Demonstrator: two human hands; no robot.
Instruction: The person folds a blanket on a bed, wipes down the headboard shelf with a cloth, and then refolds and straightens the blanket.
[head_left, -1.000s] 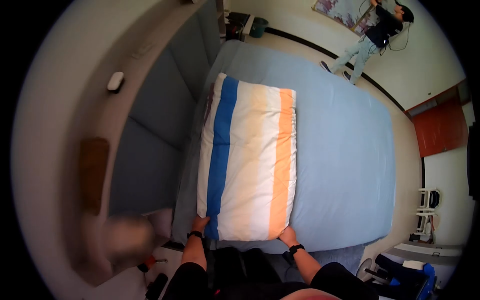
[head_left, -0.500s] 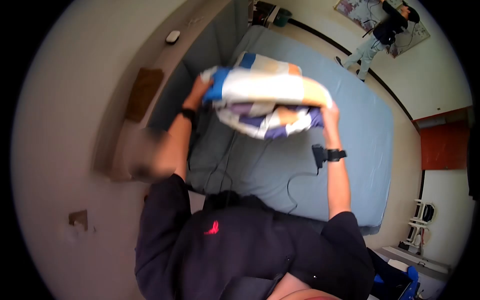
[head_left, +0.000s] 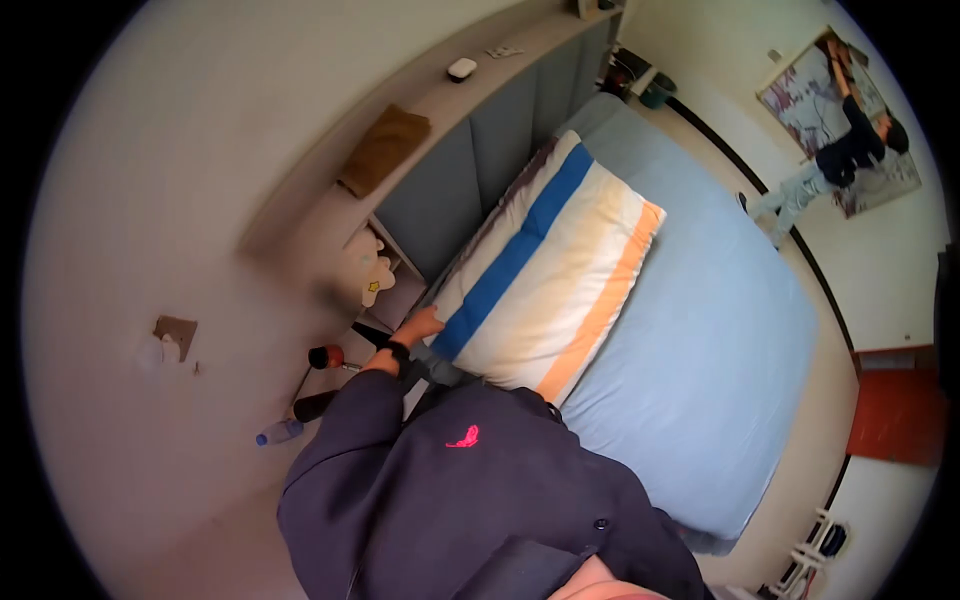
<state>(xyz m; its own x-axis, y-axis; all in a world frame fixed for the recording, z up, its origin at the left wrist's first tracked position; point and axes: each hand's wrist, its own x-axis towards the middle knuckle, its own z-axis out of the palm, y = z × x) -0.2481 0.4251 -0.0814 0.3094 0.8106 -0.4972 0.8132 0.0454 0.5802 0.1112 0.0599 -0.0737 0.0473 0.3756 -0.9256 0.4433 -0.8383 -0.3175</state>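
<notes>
A striped quilt (head_left: 545,265) in white, blue, cream and orange lies folded flat on the blue-sheeted bed (head_left: 710,350), close to the grey headboard. At the quilt's near left corner is my left hand (head_left: 421,324), its fingers closed at the edge beside the blue stripe. A dark band circles that wrist. My right hand is out of sight, hidden behind or below my dark shirt.
A shelf (head_left: 500,65) runs above the headboard, with a brown cloth (head_left: 386,150) and a small white case (head_left: 461,70). A bottle (head_left: 279,432) stands at the lower left. Another person (head_left: 850,150) is by a wall picture at the upper right.
The quilt, lifted and bunched half a second ago, now lies flat again. My left hand has come down to its near corner; my right hand has left view. The camera has turned.
</notes>
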